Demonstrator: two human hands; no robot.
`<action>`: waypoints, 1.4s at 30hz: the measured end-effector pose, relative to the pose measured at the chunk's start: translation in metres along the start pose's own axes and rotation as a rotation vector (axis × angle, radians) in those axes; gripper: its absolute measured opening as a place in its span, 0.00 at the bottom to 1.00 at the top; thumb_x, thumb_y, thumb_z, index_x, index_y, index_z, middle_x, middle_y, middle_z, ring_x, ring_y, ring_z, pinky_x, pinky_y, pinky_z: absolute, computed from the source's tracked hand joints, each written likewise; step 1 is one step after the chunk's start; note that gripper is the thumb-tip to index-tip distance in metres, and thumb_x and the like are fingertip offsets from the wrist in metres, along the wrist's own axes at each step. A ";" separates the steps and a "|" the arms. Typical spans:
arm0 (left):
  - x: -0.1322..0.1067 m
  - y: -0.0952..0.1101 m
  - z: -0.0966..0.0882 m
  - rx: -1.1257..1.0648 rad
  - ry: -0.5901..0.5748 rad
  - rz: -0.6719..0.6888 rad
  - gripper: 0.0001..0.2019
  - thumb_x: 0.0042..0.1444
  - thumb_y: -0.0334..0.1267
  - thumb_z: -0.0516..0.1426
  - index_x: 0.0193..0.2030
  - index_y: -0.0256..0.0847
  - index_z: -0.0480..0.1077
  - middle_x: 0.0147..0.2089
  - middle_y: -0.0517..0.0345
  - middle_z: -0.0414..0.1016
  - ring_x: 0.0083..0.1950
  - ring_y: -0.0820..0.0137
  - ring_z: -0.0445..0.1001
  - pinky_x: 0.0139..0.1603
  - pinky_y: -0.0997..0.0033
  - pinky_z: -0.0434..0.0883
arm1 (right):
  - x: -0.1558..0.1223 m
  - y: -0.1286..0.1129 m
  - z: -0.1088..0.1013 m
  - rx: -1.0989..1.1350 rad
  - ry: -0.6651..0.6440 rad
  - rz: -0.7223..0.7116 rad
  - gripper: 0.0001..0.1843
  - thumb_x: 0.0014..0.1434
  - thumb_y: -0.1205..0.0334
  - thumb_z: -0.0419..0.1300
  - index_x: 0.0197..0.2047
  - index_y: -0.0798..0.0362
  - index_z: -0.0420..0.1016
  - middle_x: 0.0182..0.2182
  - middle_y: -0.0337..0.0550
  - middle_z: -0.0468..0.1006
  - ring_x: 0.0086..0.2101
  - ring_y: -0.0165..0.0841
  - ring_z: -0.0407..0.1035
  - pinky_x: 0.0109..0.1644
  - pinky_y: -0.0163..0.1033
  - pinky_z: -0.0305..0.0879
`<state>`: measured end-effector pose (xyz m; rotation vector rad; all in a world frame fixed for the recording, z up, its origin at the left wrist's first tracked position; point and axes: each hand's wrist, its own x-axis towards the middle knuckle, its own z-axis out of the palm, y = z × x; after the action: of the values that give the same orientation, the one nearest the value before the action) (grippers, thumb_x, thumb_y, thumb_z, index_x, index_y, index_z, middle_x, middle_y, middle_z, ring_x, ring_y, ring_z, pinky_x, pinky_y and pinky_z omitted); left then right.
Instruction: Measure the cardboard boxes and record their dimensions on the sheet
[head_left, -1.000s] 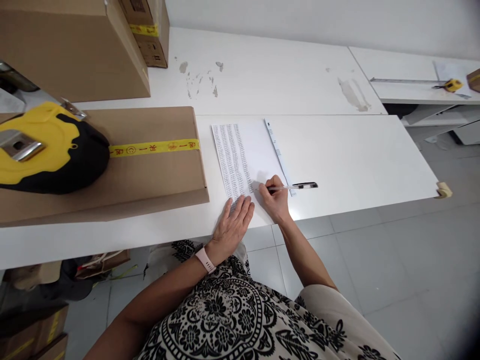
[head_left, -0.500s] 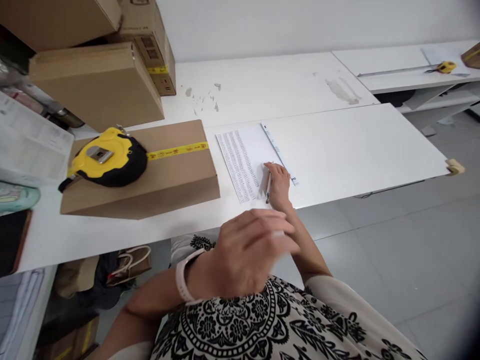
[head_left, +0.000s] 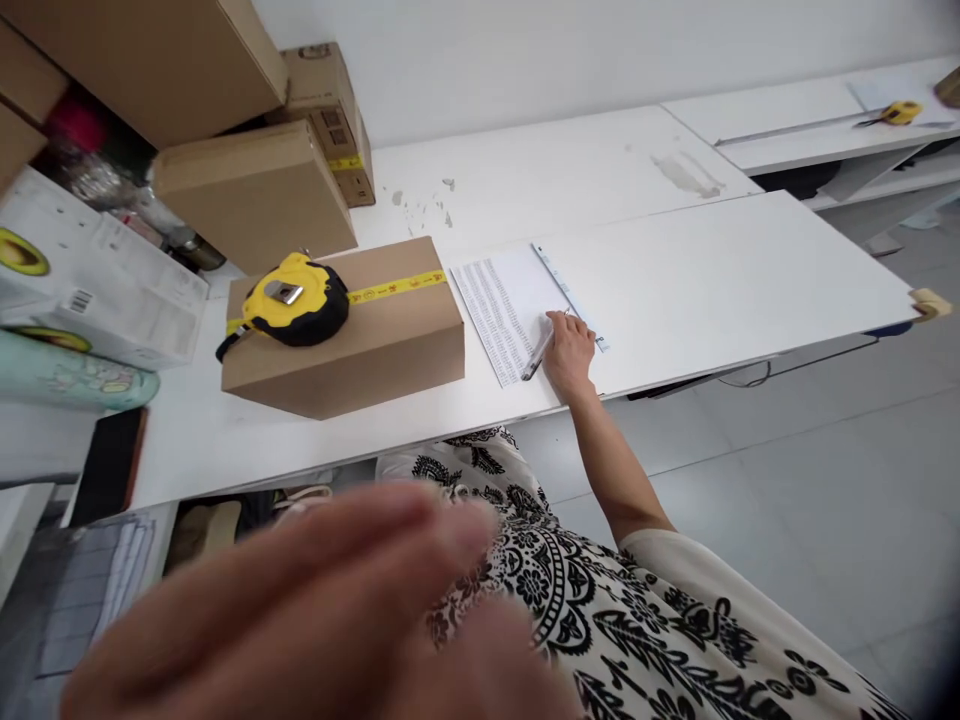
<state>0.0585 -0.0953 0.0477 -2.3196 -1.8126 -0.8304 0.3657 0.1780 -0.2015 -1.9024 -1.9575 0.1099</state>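
Observation:
My right hand (head_left: 571,352) rests on a printed paper sheet (head_left: 517,285), fingers curled around a slim pen (head_left: 537,362). Rows of small print run down the sheet's left part, and a light-blue strip edges its right side. Large and blurred, my left hand (head_left: 322,610) is raised close to the camera at the bottom. Its fingers are stretched out with the thumb apart, and nothing shows between them. To the left of the sheet, a yellow-and-black tape measure (head_left: 296,300) sits on a cardboard box (head_left: 375,350) sealed with yellow printed tape.
More cardboard boxes (head_left: 255,190) are stacked at the back left. Beside them stand a white carton (head_left: 105,270) and a mint-green patterned object (head_left: 82,370), with a dark flat object (head_left: 112,465) nearby. Another tape measure (head_left: 900,112) lies far right on the white worktop (head_left: 712,270).
My left hand has come up much closer to the camera, toward the lower left. The view has shifted, showing more of the left side. My right hand stays on the sheet with the pen.

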 end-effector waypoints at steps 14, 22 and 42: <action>0.104 -0.122 0.093 -0.141 0.237 -0.413 0.36 0.45 0.48 0.73 0.62 0.50 0.70 0.61 0.47 0.74 0.65 0.43 0.69 0.69 0.35 0.63 | 0.001 0.006 0.005 0.346 0.250 0.189 0.26 0.64 0.67 0.47 0.63 0.56 0.70 0.53 0.56 0.82 0.52 0.50 0.71 0.59 0.59 0.66; 0.038 -0.062 0.087 -0.965 0.112 -0.358 0.43 0.36 0.54 0.73 0.63 0.52 0.70 0.59 0.49 0.74 0.59 0.47 0.75 0.58 0.51 0.75 | -0.075 -0.101 -0.087 1.239 -0.022 -0.014 0.17 0.70 0.44 0.55 0.46 0.48 0.77 0.34 0.44 0.79 0.34 0.35 0.73 0.41 0.44 0.73; -0.028 -0.127 0.053 -1.066 0.118 -0.528 0.40 0.39 0.48 0.75 0.61 0.49 0.70 0.62 0.49 0.76 0.62 0.49 0.75 0.54 0.61 0.78 | -0.044 -0.112 -0.095 1.313 -0.477 -0.258 0.15 0.57 0.48 0.72 0.36 0.49 0.78 0.29 0.38 0.76 0.29 0.30 0.67 0.34 0.39 0.65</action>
<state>-0.0429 -0.0620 -0.0433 -2.0568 -2.2872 -2.4335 0.2920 0.1066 -0.0880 -0.7600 -1.5904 1.4506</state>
